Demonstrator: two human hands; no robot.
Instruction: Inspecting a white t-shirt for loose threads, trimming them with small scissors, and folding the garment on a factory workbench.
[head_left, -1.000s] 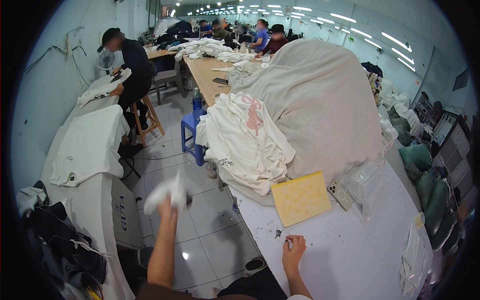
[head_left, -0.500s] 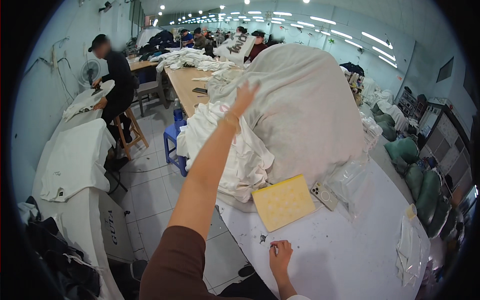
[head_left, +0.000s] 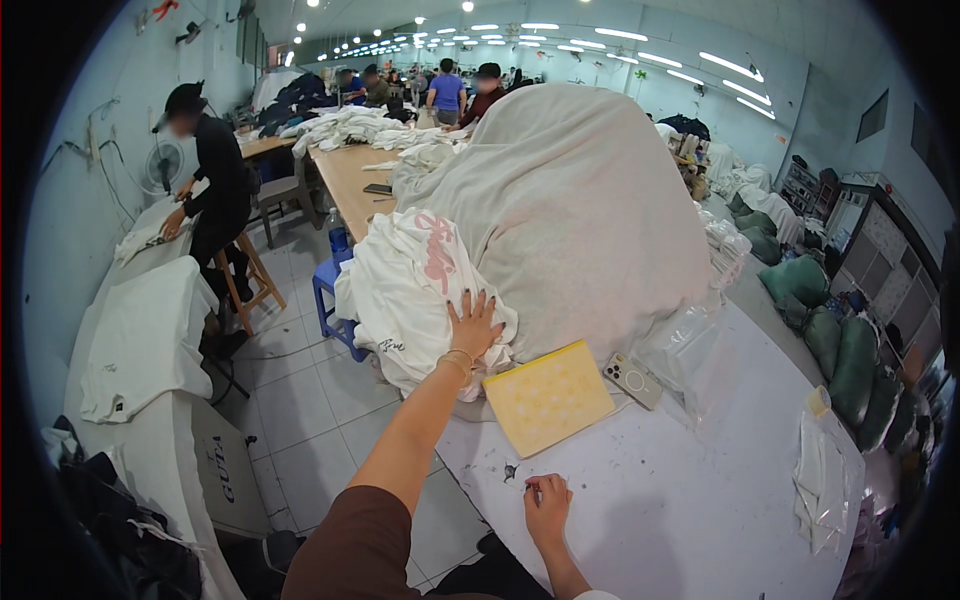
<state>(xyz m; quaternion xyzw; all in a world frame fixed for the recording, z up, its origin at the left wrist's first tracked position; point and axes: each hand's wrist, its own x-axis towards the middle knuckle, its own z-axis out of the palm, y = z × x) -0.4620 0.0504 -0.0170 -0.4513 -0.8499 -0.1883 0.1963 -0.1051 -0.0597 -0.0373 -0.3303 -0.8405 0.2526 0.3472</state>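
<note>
My left hand (head_left: 473, 328) lies with spread fingers on a heap of white T-shirts (head_left: 395, 290). The uppermost shirt has a pink print (head_left: 434, 245), just beyond my fingertips. Low over the white tabletop (head_left: 640, 510), my right hand (head_left: 548, 508) is curled with thumb and fingers together; what they hold, if anything, is too small to make out. Past it, a yellow patterned notebook (head_left: 548, 398) lies flat beside a phone (head_left: 633, 381). A big mound under a pale cloth (head_left: 590, 220) rises behind the shirts.
Clear plastic bags (head_left: 685, 350) lie right of the phone, and a tape roll (head_left: 819, 402) sits near the right edge. A blue stool (head_left: 335, 300) stands left of the heap. At the left table (head_left: 160, 440) a person (head_left: 215, 165) handles a garment. Green sacks (head_left: 850, 365) line the right.
My left hand has come back from over the far side of the heap and settled on its near part. The pink-printed shirt now lies spread on top. My right hand stays curled near the table.
</note>
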